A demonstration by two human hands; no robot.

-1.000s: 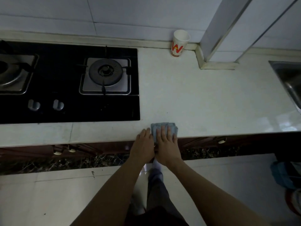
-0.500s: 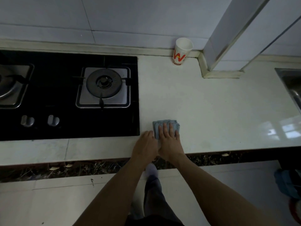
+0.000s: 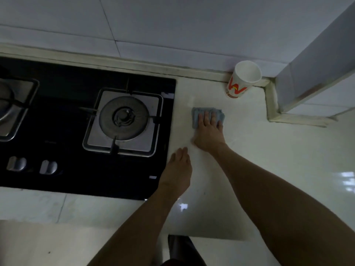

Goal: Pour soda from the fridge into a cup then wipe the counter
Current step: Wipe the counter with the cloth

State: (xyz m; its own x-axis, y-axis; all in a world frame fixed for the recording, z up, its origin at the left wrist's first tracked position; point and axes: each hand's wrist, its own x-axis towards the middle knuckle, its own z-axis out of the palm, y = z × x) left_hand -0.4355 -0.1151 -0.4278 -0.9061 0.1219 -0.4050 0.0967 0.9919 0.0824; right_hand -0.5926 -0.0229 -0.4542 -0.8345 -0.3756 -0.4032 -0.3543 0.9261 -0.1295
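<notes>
1. Blue-grey cloth (image 3: 197,116), folded into a small pad, lies flat on the pale surface (image 3: 269,160), just right of the hob's right edge and in front of the cup.
2. Pressing down on the cloth is the right hand (image 3: 208,132). Its fingers are straight and spread a little, and they cover most of the pad. Only the left strip and the far edge of the cloth show.
3. Nearer the person, the left hand (image 3: 177,169) rests palm down on the surface with its fingers straight and together. It holds nothing. It lies just beside the hob's right edge and is apart from the right hand and the cloth.
4. A white paper cup (image 3: 243,81) with a red W-like mark stands upright at the back of the surface. It is close to the raised kerb along the wall and next to the corner of the pillar (image 3: 317,64). It is near the cloth but not touching it.
5. To the left, a black glass hob (image 3: 67,120) is set into the surface. One round burner (image 3: 124,118) sits in a square steel tray, and a second burner (image 3: 7,106) is cut off at the picture's left edge.
6. Two silver knobs (image 3: 16,163) (image 3: 48,167) sit side by side on the hob's front left part.
7. Pale wall tiles (image 3: 172,25) run along behind the surface.
</notes>
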